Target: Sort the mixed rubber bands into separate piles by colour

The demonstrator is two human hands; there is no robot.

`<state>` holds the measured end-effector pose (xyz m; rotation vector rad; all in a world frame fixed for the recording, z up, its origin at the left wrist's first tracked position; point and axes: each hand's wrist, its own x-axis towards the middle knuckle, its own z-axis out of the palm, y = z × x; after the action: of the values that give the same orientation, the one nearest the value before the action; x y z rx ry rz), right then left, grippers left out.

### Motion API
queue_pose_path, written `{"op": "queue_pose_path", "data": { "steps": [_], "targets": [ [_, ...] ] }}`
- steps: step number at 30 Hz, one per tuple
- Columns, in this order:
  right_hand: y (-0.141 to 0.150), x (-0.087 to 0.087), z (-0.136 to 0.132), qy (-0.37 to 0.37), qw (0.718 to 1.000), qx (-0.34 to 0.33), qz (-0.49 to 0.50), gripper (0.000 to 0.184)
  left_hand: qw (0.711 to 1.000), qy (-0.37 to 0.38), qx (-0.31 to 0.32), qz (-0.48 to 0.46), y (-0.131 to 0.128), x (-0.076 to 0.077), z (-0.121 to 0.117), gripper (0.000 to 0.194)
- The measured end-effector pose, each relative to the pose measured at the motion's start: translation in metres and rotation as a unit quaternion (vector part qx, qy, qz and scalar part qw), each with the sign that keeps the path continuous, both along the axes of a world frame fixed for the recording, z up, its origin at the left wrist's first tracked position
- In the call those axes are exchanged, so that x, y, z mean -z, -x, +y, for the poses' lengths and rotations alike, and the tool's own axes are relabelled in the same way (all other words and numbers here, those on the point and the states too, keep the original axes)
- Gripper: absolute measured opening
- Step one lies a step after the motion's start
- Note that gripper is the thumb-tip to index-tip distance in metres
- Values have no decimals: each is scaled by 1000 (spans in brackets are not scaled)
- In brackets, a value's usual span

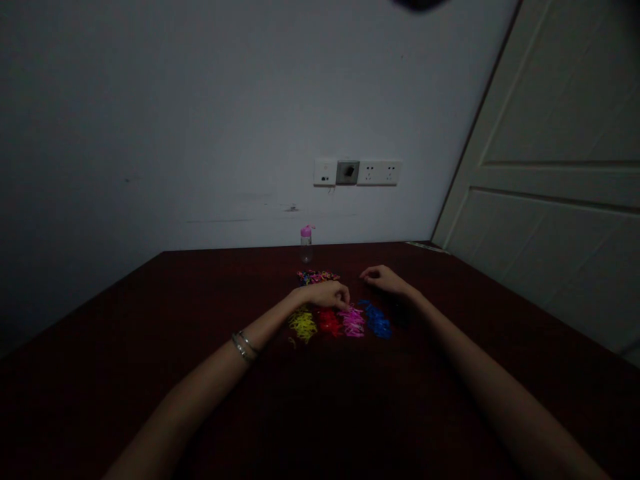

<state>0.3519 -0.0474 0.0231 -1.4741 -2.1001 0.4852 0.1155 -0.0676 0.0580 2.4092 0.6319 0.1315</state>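
Observation:
My left hand [326, 293] reaches over the small piles, its fingers closed in a pinch at the top of the pink rubber bands [353, 323]. Whatever lies between those fingertips is too small to make out. To its right, my right hand [384, 278] rests low over the table with fingers curled together; its fingertips are too dim to show what they hold. In a row lie yellow rubber bands [303, 325], red rubber bands [329, 323], the pink ones and blue rubber bands [378, 321]. Behind my left hand is a mixed-colour pile [318, 276].
A clear bottle with a pink cap [306, 244] stands behind the mixed pile. The dark red table [200, 293] meets a white wall with sockets [379, 173]. A pale panelled door [560, 180] is at the right. The light is dim.

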Motion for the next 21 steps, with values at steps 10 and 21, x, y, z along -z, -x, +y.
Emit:
{"op": "queue_pose_path", "data": {
  "steps": [10,21],
  "targets": [
    [5,2,0,-2,1000,-1,5,24,959,-11,-221,-176,51,1,56,35],
    [32,8,10,-62,997,-37,6,27,873,21,-436,-219,111,44,104,42]
  ]
}}
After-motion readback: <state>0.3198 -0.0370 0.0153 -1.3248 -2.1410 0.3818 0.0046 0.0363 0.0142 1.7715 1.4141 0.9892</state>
